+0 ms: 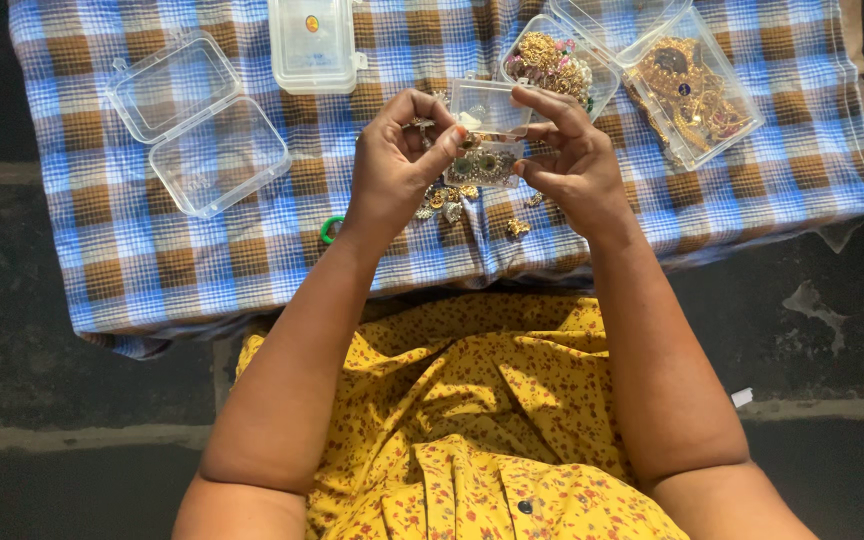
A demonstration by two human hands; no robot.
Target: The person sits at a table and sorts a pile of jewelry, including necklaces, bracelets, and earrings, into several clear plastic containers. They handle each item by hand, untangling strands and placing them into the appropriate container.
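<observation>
While both hands hold a small clear box point(487, 135), jewellery lies below.
Left hand point(392, 165) and right hand point(577, 160) pinch its sides, grip closed; checked cloth point(152, 255) beneath, open box point(197, 125) near its left edge.

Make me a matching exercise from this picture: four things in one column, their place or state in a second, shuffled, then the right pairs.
Things:
1. Small clear plastic hinged box with gold earrings
2. Empty clear plastic hinged box
3. Closed clear plastic box with white lid
4. Green ring

Places or states:
A. Lies open on the left of the blue and brown checked cloth
B. Held between the left hand and right hand
C. Peeks out beside the left wrist
D. Lies shut at the cloth's top edge

Pairs: 1-B, 2-A, 3-D, 4-C
</observation>
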